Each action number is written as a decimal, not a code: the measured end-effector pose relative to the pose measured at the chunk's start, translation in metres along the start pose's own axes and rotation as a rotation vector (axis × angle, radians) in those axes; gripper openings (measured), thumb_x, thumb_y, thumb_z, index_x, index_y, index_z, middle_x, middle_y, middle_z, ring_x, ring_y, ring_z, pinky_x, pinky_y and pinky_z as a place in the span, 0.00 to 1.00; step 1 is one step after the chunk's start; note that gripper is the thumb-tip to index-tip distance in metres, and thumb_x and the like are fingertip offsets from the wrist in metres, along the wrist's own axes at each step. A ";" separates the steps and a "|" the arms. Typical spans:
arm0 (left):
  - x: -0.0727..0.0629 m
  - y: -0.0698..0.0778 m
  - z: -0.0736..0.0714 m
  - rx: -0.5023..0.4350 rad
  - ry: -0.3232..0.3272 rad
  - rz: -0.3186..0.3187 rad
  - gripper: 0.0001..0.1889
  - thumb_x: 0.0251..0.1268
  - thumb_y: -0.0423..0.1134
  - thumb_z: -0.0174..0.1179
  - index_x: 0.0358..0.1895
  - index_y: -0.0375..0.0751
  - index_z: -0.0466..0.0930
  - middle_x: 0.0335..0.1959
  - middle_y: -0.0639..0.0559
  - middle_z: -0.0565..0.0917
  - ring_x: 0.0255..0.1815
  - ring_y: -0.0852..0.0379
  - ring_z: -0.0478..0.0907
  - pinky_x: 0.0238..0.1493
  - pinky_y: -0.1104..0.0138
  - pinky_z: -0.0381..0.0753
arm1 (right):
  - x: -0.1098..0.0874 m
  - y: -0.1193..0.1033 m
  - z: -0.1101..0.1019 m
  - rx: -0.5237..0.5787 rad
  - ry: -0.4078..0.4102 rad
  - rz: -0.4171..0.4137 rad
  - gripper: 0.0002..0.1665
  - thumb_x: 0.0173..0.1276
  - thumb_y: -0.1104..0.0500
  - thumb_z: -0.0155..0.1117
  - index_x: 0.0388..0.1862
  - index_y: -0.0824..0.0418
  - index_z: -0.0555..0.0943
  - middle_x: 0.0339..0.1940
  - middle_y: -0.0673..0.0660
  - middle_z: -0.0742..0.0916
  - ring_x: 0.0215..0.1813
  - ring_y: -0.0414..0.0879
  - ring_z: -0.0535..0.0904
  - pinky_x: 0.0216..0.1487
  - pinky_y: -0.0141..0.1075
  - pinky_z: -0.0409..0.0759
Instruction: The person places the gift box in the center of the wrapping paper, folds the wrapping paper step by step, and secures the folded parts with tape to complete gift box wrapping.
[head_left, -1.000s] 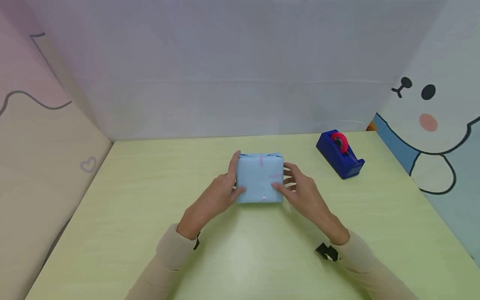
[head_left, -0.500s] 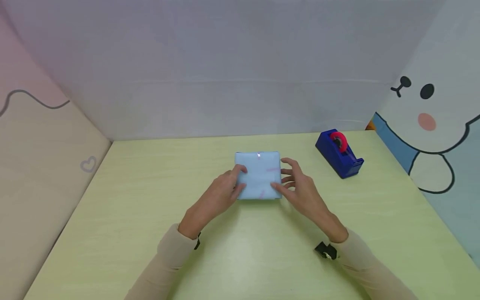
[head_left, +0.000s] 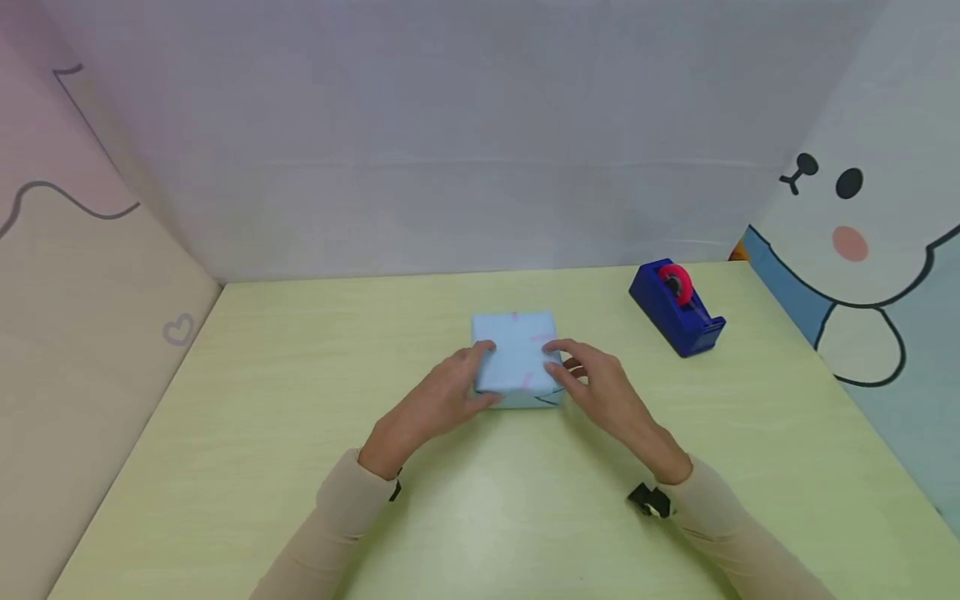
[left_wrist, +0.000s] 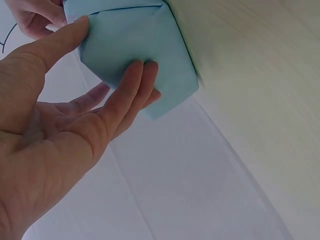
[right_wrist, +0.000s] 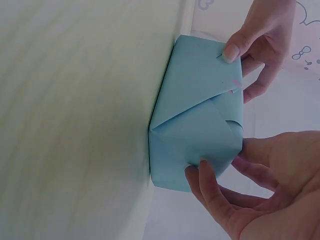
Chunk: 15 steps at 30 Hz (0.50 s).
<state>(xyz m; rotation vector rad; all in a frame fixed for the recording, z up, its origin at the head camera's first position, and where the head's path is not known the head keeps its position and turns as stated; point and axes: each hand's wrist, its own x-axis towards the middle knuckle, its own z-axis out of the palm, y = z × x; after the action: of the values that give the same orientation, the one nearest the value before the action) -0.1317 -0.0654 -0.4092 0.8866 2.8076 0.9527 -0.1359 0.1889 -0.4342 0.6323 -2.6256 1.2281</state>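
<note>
A small box wrapped in light blue paper (head_left: 517,354) sits on the table, with pink strips of tape on its top. My left hand (head_left: 444,387) grips its left side, thumb against the front face and index finger on top. From the right, my right hand (head_left: 606,385) holds it with thumb and index finger on the top near the edge. In the right wrist view, the front of the wrapped box (right_wrist: 200,85) shows a diagonal paper fold and a loose-looking flap edge. Other fingers of the left hand (left_wrist: 75,115) press on the box's folded end.
A blue tape dispenser (head_left: 675,308) with a pink-red roll stands at the back right of the pale wooden table (head_left: 337,333). A grey backdrop (head_left: 480,150) rises behind the table, and printed side panels flank it.
The box has tipped so its front face shows instead of its far folded edge. My left thumb has shifted from the top to the front; my right index finger has come onto the top.
</note>
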 end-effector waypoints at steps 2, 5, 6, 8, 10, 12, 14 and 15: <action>-0.001 0.000 0.000 0.012 0.002 0.011 0.34 0.67 0.34 0.70 0.70 0.26 0.64 0.61 0.28 0.77 0.58 0.39 0.79 0.57 0.51 0.81 | 0.000 0.000 0.000 -0.002 -0.003 0.002 0.15 0.76 0.62 0.64 0.59 0.65 0.82 0.55 0.62 0.88 0.45 0.54 0.88 0.47 0.46 0.86; -0.001 0.000 0.001 0.023 0.005 0.020 0.34 0.68 0.34 0.69 0.70 0.26 0.63 0.61 0.28 0.77 0.58 0.39 0.79 0.57 0.51 0.81 | 0.000 0.000 -0.001 -0.004 -0.009 -0.001 0.16 0.77 0.62 0.64 0.59 0.65 0.82 0.55 0.62 0.87 0.46 0.54 0.87 0.47 0.46 0.86; -0.001 0.000 0.001 0.027 0.006 0.024 0.34 0.68 0.34 0.69 0.70 0.25 0.63 0.61 0.28 0.77 0.58 0.39 0.79 0.57 0.51 0.81 | 0.000 -0.001 -0.001 -0.002 -0.012 0.001 0.16 0.76 0.61 0.64 0.59 0.65 0.82 0.55 0.63 0.87 0.45 0.54 0.87 0.47 0.46 0.86; -0.001 0.000 0.001 0.035 0.008 0.032 0.34 0.68 0.34 0.69 0.71 0.25 0.63 0.61 0.28 0.76 0.58 0.39 0.79 0.57 0.51 0.81 | 0.000 -0.002 -0.001 0.000 -0.021 0.005 0.17 0.75 0.60 0.66 0.60 0.65 0.82 0.55 0.63 0.87 0.45 0.55 0.87 0.47 0.47 0.87; -0.002 -0.001 0.002 0.042 0.014 0.044 0.33 0.68 0.34 0.68 0.70 0.25 0.63 0.61 0.27 0.76 0.58 0.39 0.79 0.56 0.51 0.81 | 0.000 -0.002 -0.002 0.004 -0.029 0.010 0.20 0.74 0.59 0.68 0.60 0.65 0.81 0.55 0.64 0.87 0.44 0.55 0.87 0.46 0.48 0.87; -0.002 -0.002 0.003 0.050 0.025 0.059 0.33 0.68 0.34 0.69 0.70 0.26 0.63 0.60 0.27 0.76 0.56 0.39 0.79 0.55 0.52 0.81 | 0.000 -0.003 -0.002 0.007 -0.036 0.015 0.22 0.72 0.58 0.70 0.61 0.64 0.81 0.55 0.64 0.87 0.44 0.55 0.87 0.46 0.50 0.87; -0.001 -0.003 0.004 0.056 0.035 0.071 0.33 0.68 0.34 0.69 0.70 0.26 0.64 0.59 0.28 0.77 0.55 0.39 0.80 0.54 0.52 0.82 | -0.001 -0.003 -0.002 0.001 -0.036 0.015 0.23 0.72 0.57 0.70 0.62 0.65 0.80 0.55 0.64 0.87 0.43 0.55 0.87 0.46 0.50 0.87; -0.001 -0.004 0.005 0.057 0.037 0.075 0.32 0.68 0.34 0.69 0.69 0.26 0.64 0.59 0.28 0.77 0.54 0.40 0.80 0.54 0.52 0.82 | -0.001 -0.003 -0.002 -0.003 -0.037 0.015 0.23 0.72 0.57 0.70 0.62 0.65 0.80 0.55 0.64 0.86 0.43 0.55 0.87 0.46 0.49 0.87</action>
<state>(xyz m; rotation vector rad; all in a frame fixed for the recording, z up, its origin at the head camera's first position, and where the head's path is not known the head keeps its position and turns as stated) -0.1317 -0.0661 -0.4159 0.9978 2.8644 0.9119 -0.1338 0.1891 -0.4317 0.6413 -2.6666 1.2277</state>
